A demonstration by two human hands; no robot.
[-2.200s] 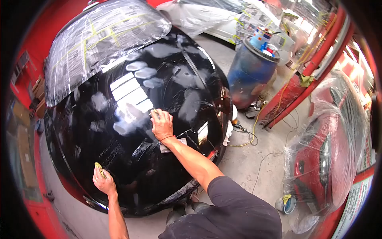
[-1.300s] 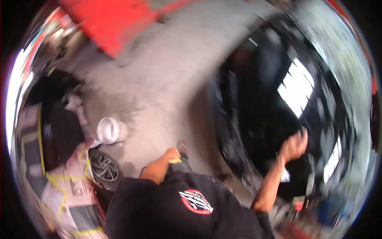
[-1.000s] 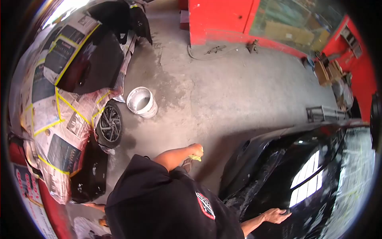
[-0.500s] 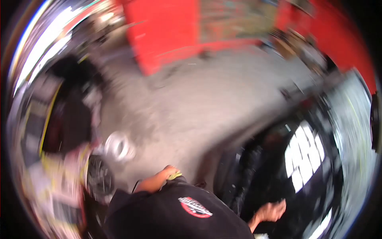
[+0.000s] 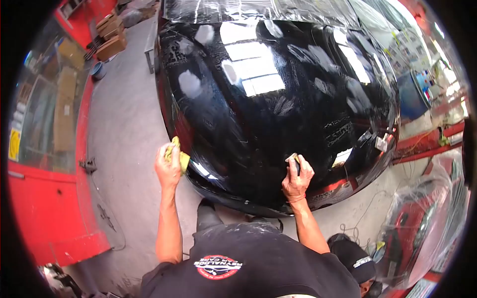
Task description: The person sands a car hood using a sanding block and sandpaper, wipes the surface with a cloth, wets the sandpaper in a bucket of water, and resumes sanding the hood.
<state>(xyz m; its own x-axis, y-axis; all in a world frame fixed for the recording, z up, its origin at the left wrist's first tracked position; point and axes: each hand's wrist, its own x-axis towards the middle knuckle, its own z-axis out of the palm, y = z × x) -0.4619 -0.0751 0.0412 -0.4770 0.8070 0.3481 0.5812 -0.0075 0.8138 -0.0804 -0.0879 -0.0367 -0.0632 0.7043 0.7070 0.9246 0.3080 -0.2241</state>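
A glossy black car hood (image 5: 238, 129) with several dull, hazy patches fills the middle of the view. My left hand (image 5: 168, 169) is closed around a crumpled yellow cloth (image 5: 184, 162), just off the hood's left front edge. Over the front of the hood, my right hand (image 5: 297, 181) grips a small dark block (image 5: 297, 166) with a pale edge; its underside is hidden, and I cannot tell whether it touches the paint.
Clear plastic sheeting (image 5: 258, 11) covers the windshield area. Red cabinets (image 5: 47, 208) stand left, beside cardboard boxes (image 5: 110, 45). At right are a blue drum (image 5: 413, 97) and a plastic-wrapped red part (image 5: 412, 218). A person in a black cap (image 5: 354, 256) is close at lower right.
My view has swung right, from the shop floor to the hood. Both hands have come forward, the left still holding the yellow cloth.
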